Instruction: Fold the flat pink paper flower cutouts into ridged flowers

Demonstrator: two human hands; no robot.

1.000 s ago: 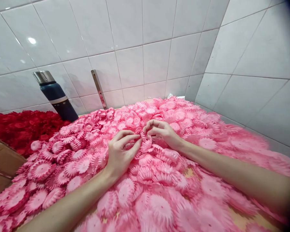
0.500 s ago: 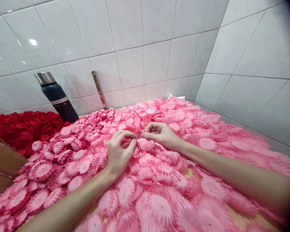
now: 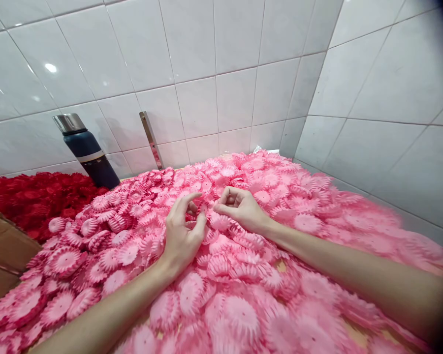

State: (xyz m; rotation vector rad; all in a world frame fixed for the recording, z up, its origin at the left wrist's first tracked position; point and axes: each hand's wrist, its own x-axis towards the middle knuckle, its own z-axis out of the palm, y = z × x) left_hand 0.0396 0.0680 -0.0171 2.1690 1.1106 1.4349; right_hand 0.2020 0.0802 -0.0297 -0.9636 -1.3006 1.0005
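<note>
Pink fabric flower pieces with fringed edges and small centre holes lie heaped across the surface. Over the middle of the heap, my left hand curves with thumb and forefinger apart, and pink petals show in the gap by its thumb tip. Just to its right, my right hand is closed in a pinch, thumb against forefinger. Whatever sits in that pinch is too small to make out. The two hands face each other, a small space between their fingertips.
A dark blue bottle with a steel cap stands at the back left, beside a pile of red flower pieces. A cardboard box is at the left edge. A metal strip leans near the tiled wall.
My left thumb and forefinger have parted from their near-closed pinch. My right hand has shifted slightly left and stays pinched. The view has tilted a little.
</note>
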